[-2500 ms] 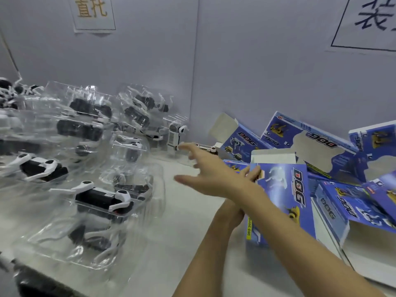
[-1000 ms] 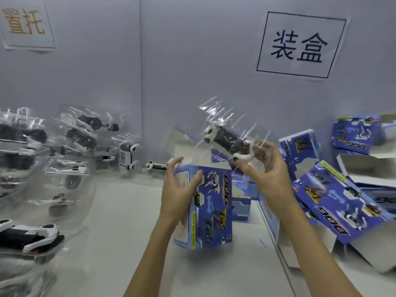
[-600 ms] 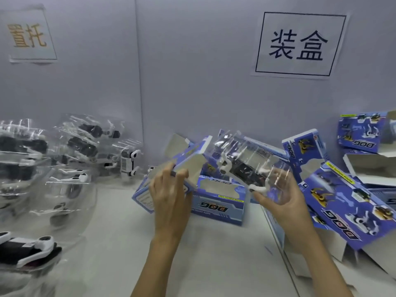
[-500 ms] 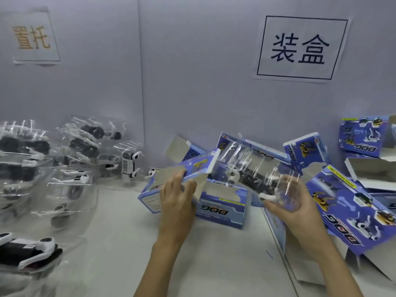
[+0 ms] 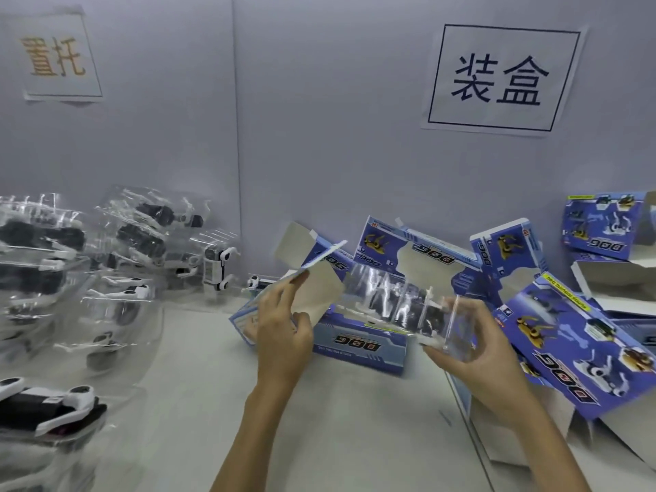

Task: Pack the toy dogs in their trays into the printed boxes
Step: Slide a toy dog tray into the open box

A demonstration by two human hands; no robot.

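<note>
the left hand (image 5: 280, 335) held the box (image 5: 358, 340) flap up; the right hand (image 5: 472, 353) pinched the tray (image 5: 401, 303), its long side pointing left into the opening.

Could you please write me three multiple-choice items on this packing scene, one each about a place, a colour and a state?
1. Where do the spare trays with toy dogs lie?
A. left of the hands
B. right of the hands
C. on the wall

2. What main colour are the printed boxes?
A. red
B. green
C. blue

3. What is the right hand doing?
A. resting flat on the table
B. holding a clear tray
C. pointing at the wall sign

Answers:
1 A: they pile up at the left edge.
2 C: their panels are blue.
3 B: its fingers curl round the tray's end, at the box held by the left hand.
</note>
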